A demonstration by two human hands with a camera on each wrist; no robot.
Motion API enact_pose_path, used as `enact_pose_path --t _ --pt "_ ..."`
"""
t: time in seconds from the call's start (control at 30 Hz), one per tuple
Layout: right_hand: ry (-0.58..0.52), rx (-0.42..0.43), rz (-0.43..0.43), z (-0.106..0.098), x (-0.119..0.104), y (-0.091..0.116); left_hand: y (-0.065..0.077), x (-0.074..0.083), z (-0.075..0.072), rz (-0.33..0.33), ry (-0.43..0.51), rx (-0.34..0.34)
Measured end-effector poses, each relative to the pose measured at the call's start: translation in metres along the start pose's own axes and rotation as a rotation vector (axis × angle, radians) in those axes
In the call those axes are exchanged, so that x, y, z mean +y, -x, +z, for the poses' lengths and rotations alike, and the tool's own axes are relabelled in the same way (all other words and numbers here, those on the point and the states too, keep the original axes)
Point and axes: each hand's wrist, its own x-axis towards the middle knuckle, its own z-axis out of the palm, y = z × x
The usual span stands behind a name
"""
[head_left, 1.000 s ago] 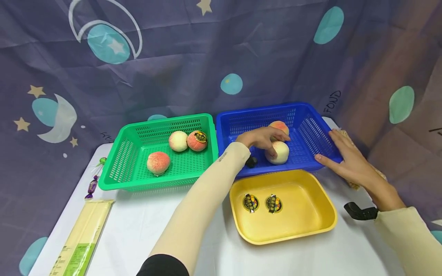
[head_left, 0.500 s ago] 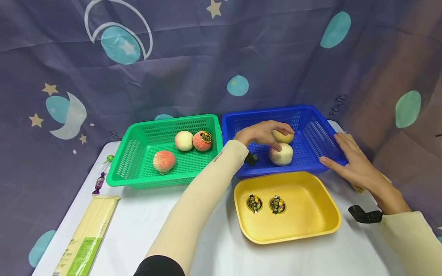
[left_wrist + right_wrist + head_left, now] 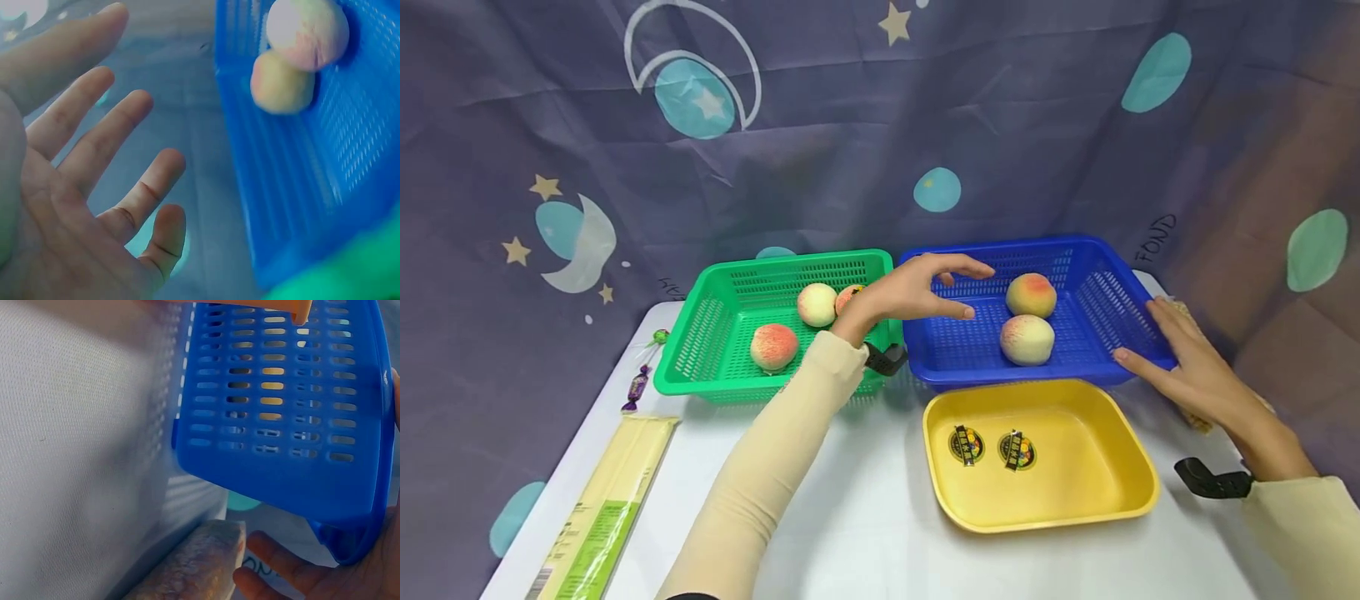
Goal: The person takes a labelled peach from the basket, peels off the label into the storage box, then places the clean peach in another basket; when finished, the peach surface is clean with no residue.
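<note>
My left hand (image 3: 910,292) is spread with nothing in it, over the left side of the blue basket (image 3: 992,377) where it meets the green basket (image 3: 715,387). To its right, inside the blue basket, two peaches sit together: a yellow-and-red peach (image 3: 1031,296) behind and a pale peach (image 3: 1027,342) in front. In the left wrist view the bare palm and apart fingers show beside the basket wall. My right hand (image 3: 1202,379) rests at the blue basket's right rim, thumb near the front corner, fingers extended along the outside.
In the green basket lie a red peach (image 3: 774,347), a pale peach (image 3: 817,304) and a stickered one partly behind my hand. A yellow tray (image 3: 1067,521) with two round stickers stands in front. A wrapped candy (image 3: 636,389), lollipop and long packet (image 3: 610,508) lie left.
My left hand has lifted off the pale peach and drawn back left with nothing in it. The right hand stays at the rim. The head view has shifted slightly left.
</note>
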Motion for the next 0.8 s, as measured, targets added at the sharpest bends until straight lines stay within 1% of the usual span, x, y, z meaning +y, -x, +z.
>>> enact_pose_path --t 0.17,0.23,0.37,0.4,0.47,0.53,0.6,0.7,0.8 --pt "0.004 0.003 -0.004 0.003 0.001 -0.001 0.054 -0.018 -0.019 -0.067 0.007 0.152" --pt "0.007 0.005 -0.007 0.003 0.002 -0.001 0.076 -0.026 -0.025 -0.122 0.037 0.209" --pt "0.006 0.006 -0.020 0.004 0.002 -0.003 0.119 -0.040 -0.035 -0.209 0.056 0.319" --pt "0.006 0.008 -0.023 0.004 0.002 -0.003 0.129 -0.044 -0.036 -0.228 0.051 0.344" --pt "0.004 0.007 -0.026 0.005 0.002 -0.003 0.151 -0.052 -0.039 -0.240 0.018 0.387" --pt "0.008 0.009 -0.031 0.005 0.001 -0.004 0.172 -0.060 -0.040 -0.270 0.014 0.428" --pt "0.013 0.012 -0.034 0.005 0.001 -0.005 0.191 -0.065 -0.039 -0.300 -0.011 0.480" --pt "0.029 0.017 -0.031 0.005 0.002 -0.005 0.215 -0.072 -0.038 -0.312 -0.066 0.585" --pt "0.042 0.019 -0.017 0.004 0.003 -0.003 0.233 -0.079 -0.034 -0.318 -0.141 0.712"
